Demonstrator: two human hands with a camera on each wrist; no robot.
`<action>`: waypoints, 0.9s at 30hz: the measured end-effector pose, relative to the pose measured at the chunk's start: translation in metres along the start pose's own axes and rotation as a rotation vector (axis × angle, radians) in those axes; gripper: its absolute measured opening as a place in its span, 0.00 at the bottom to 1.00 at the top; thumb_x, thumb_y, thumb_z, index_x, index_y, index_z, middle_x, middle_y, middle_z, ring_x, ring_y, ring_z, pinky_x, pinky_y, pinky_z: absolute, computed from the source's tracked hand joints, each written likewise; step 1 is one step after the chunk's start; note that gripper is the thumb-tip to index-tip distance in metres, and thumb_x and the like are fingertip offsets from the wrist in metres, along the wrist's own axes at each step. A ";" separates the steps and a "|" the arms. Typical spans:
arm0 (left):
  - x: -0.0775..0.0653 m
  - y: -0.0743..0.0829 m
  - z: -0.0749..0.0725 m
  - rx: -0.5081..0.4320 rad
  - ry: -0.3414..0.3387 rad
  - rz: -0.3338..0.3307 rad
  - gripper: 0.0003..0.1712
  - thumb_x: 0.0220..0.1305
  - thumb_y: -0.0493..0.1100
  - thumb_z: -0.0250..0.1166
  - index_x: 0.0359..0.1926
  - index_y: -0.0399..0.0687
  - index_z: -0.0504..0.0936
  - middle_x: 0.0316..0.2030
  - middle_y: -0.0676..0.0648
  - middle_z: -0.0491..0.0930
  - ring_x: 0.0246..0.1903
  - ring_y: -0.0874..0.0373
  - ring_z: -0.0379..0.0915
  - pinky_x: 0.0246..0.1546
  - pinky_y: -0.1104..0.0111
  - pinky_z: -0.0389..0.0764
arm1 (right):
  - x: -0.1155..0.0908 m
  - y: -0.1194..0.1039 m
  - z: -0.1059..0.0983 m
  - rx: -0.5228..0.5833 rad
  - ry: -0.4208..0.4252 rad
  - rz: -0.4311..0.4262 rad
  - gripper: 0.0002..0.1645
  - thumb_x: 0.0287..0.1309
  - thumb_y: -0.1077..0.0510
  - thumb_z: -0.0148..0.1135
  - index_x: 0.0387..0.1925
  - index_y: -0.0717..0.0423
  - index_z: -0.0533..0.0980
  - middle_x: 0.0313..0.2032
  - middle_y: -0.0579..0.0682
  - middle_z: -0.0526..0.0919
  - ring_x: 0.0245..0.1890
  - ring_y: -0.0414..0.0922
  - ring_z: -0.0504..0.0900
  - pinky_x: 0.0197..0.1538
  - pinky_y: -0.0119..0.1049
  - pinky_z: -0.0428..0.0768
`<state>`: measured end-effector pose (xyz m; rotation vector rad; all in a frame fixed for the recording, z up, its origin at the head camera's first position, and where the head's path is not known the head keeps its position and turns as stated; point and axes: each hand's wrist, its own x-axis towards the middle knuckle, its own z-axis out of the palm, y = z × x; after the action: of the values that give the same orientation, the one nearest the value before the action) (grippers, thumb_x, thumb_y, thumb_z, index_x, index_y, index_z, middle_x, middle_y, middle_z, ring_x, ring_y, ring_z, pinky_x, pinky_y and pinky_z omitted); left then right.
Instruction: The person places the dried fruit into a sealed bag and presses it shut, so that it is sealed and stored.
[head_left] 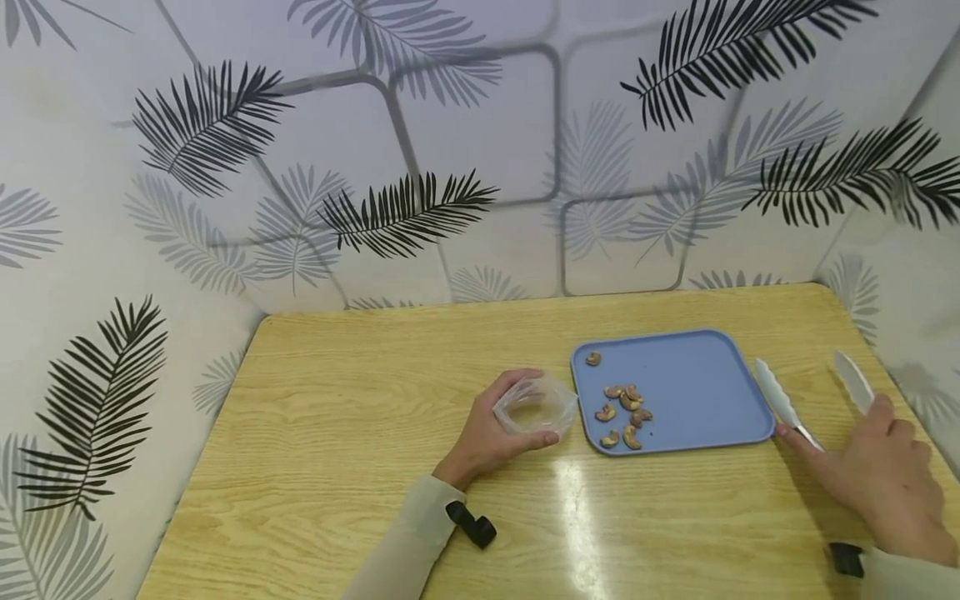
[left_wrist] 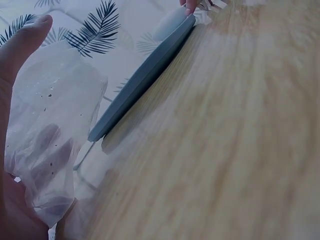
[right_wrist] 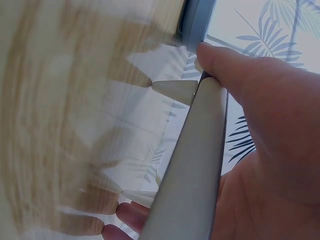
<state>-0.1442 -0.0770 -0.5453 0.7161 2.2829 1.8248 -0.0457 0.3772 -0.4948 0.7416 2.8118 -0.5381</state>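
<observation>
My left hand [head_left: 487, 437] holds a clear plastic bag [head_left: 558, 402], its mouth facing up, beside the left edge of a blue tray [head_left: 697, 383]. In the left wrist view the bag [left_wrist: 55, 120] looks crumpled, with small dark specks on it. Several skin-on cashews [head_left: 632, 438] lie on the tray's left part. At the tray's right side, my right hand [head_left: 885, 483] grips tongs [head_left: 780, 396] with pale scalloped tips spread apart and nothing between them. Up close in the right wrist view, the smooth tongs handle [right_wrist: 192, 160] lies against the palm.
Everything rests on a wood-grain table [head_left: 360, 367]. A wall covering with leaf prints [head_left: 480, 258] rises behind its back edge and at both sides. Black straps [head_left: 471, 525] circle the wrists.
</observation>
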 end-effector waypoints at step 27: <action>-0.002 0.001 -0.003 -0.011 -0.023 -0.004 0.52 0.54 0.61 0.87 0.76 0.53 0.76 0.71 0.56 0.80 0.65 0.56 0.78 0.69 0.59 0.78 | 0.001 -0.007 -0.005 0.083 0.143 -0.004 0.60 0.59 0.22 0.71 0.45 0.82 0.69 0.36 0.79 0.78 0.31 0.70 0.81 0.29 0.55 0.77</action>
<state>-0.1436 -0.0798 -0.5439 0.7269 2.2568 1.8158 -0.0511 0.3740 -0.4880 0.8215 2.9379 -0.6302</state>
